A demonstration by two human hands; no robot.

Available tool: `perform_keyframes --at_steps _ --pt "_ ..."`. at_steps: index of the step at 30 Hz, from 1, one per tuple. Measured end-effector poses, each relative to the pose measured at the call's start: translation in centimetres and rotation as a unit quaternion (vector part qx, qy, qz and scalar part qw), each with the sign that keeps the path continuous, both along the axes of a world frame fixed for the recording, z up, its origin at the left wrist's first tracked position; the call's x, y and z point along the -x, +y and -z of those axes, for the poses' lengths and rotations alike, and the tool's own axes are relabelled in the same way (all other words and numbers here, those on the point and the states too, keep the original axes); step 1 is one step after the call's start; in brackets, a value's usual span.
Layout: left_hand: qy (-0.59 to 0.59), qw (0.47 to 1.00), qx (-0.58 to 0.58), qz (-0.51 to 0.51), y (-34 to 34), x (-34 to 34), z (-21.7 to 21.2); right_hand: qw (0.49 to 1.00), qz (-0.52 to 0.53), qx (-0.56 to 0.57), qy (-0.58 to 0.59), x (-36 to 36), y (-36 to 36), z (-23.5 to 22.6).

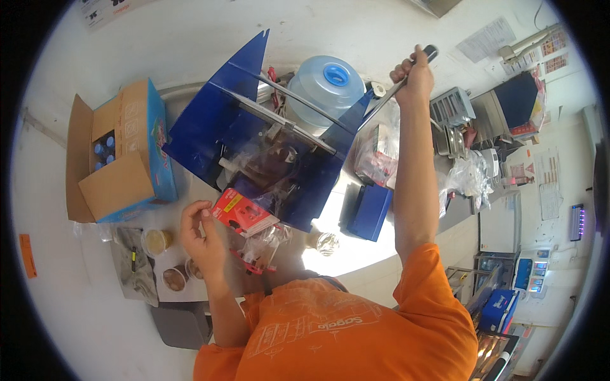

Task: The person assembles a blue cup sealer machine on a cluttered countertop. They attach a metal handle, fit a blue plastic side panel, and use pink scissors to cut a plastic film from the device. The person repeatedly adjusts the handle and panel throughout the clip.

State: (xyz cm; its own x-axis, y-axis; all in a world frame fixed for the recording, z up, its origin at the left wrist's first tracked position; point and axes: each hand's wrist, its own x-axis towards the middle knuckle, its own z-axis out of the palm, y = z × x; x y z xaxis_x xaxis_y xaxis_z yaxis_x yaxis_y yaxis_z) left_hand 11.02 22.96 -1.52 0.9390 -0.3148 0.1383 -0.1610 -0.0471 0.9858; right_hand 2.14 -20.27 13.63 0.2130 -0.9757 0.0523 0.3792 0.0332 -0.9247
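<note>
My right hand [416,79] is closed round the black-ended grip of a long metal lever [381,105], raised at the upper right. The lever runs down to a blue metal press-like machine [222,108] with side plates and metal rods across it. Clear plastic wrapping lies inside the machine's frame. A red and white printed package [244,213] in clear plastic sits at the machine's near edge. Just left of that package, my left hand [202,238] is raised, holding nothing, its fingers loosely bent and apart.
A blue-sided cardboard box [162,146] with blue-capped bottles stands open at the left. Behind the machine is a large water jug [324,89]. Several tubs, one a yellowish tub [156,241], stand near a grey cloth [136,267]. A blue box [370,213] lies right of the machine.
</note>
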Motion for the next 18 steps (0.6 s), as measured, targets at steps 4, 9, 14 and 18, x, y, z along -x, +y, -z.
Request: perform_keyframes --at_steps 4,9,14,18 --pt "0.013 1.000 0.004 -0.010 0.4 0.0 0.1 0.986 -0.081 0.142 -0.043 1.9 6.2 -5.4" --pt "0.003 1.000 0.011 -0.003 0.2 0.0 -0.1 0.958 -0.043 0.283 -0.039 3.5 9.7 -9.3" --pt "-0.001 1.000 0.022 0.006 0.2 0.2 -0.5 0.945 -0.063 0.307 -0.091 6.4 9.6 -10.2" --pt "-0.005 1.000 0.010 0.019 0.3 0.6 -1.1 0.962 -0.116 0.204 -0.142 6.1 10.6 -9.7"
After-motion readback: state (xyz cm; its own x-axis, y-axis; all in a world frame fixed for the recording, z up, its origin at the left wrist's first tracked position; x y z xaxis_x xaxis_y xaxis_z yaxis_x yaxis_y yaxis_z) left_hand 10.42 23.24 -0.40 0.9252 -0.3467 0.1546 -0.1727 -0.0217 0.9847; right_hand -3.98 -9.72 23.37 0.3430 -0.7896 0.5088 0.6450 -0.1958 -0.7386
